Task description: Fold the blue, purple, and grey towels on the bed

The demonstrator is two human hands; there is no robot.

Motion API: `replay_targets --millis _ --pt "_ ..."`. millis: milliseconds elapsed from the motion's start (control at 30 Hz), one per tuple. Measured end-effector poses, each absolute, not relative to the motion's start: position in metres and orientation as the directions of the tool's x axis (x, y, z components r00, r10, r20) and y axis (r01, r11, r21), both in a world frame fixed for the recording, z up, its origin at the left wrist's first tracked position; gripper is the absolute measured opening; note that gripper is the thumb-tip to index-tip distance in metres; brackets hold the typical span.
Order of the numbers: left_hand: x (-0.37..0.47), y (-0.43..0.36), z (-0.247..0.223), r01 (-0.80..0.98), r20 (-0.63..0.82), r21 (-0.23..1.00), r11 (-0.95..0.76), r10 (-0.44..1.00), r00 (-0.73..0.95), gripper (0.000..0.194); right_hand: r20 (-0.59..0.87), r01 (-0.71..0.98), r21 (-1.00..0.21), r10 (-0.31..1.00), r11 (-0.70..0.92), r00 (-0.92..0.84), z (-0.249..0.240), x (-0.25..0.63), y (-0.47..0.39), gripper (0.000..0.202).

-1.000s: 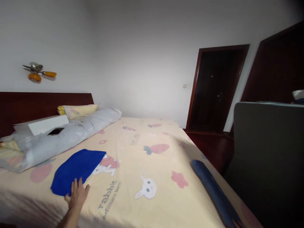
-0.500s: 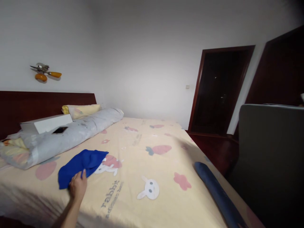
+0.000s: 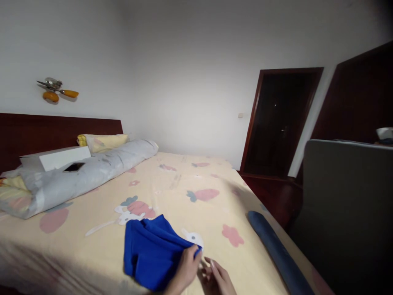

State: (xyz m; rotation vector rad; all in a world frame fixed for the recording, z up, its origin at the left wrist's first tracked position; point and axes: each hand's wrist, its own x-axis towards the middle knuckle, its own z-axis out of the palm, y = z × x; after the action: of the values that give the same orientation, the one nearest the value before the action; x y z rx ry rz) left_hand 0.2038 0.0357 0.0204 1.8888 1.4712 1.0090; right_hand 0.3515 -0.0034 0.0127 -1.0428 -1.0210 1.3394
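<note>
A royal-blue piece of cloth (image 3: pixel 153 250), perhaps a small garment, lies loosely folded and creased on the near part of the bed. My left hand (image 3: pixel 188 264) pinches its right corner between thumb and fingers, lifting that end slightly. Just right of that corner is my right hand (image 3: pixel 217 278), its fingers loosely bent and apart, with nothing seen in it. The lower parts of both hands run out of the bottom edge of the view.
The bed sheet (image 3: pixel 172 196) is pale yellow with rabbits and carrots. A rolled grey quilt (image 3: pixel 101 170) bears a phone (image 3: pixel 74 167) and a white box (image 3: pixel 58 159). Along the right bed edge lies a long dark-blue roll (image 3: pixel 276 250). A grey chair back (image 3: pixel 346 213) stands beyond it.
The blue cloth has come right and nearer, pulled by my left hand, which now grips its right corner. My right hand has entered from below.
</note>
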Motion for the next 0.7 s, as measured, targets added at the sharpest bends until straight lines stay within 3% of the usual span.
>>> replay_targets --millis 67,167,233,333,467,600,700 --pt "0.220 0.027 0.021 0.423 0.188 0.856 -0.297 0.942 0.279 0.023 -0.016 -0.346 -0.938 0.999 -0.026 -0.032 0.022 0.333 0.005 0.054" --pt "0.207 0.035 0.033 0.223 0.093 0.946 -0.235 0.856 0.508 0.027 0.042 -0.259 -0.966 0.997 0.023 -0.068 0.034 0.338 0.013 0.048" --pt "0.178 0.054 0.046 0.314 0.056 0.927 -0.205 0.904 0.424 0.029 0.102 -0.142 -0.986 0.988 0.085 -0.116 0.040 0.350 0.016 0.044" --pt "0.123 0.089 0.061 0.503 0.085 0.853 -0.136 0.989 0.122 0.032 0.155 0.075 -0.983 0.976 0.168 -0.151 0.048 0.367 0.027 0.035" --pt "0.066 0.116 0.062 0.669 0.051 0.741 0.057 0.989 -0.141 0.035 0.192 0.259 -0.947 0.981 0.188 -0.010 0.060 0.388 0.060 0.024" --pt "0.050 0.119 0.050 0.749 0.007 0.657 0.081 0.994 -0.113 0.027 0.242 0.444 -0.890 0.933 0.105 0.265 0.073 0.401 0.089 0.028" --pt "0.056 0.122 0.039 0.769 -0.039 0.635 0.065 0.998 -0.053 0.028 0.290 0.550 -0.831 0.908 0.082 0.304 0.075 0.382 0.090 0.039"
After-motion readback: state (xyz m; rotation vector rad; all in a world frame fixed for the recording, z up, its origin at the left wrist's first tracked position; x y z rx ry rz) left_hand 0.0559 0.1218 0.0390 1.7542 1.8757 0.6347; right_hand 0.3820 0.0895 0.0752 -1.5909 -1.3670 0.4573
